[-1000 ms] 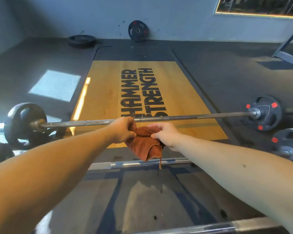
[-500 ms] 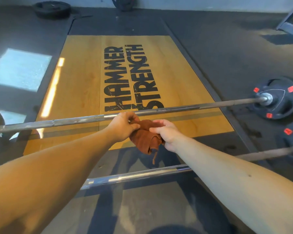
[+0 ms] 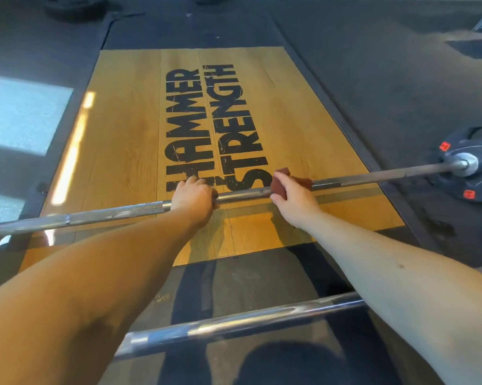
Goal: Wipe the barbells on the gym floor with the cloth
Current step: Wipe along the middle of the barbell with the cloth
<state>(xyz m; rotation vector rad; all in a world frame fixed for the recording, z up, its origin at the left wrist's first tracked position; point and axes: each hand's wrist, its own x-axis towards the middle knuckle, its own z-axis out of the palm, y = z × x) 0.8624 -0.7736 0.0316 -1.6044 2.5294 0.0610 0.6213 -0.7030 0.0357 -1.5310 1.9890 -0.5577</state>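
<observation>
Left hand (image 3: 194,197): bare, fingers curled around long steel barbell shaft (image 3: 373,175).
Right hand (image 3: 292,197): pressing crumpled rust-brown cloth (image 3: 280,184) onto shaft.

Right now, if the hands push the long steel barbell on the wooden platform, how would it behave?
The long steel barbell probably rolls, since it rides on a round black weight plate. It likely feels heavy and stiff. The left hand gripping it may steady it.

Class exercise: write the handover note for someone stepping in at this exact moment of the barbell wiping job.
Left hand: bare, gripping the far barbell near its middle.
Right hand: pressing the brown cloth around the same bar, beside the left hand.
Near barbell: lies on the floor closer to you, untouched now.
Done: cloth on the bar.
Left: wipe along this bar, then the near one.
</observation>
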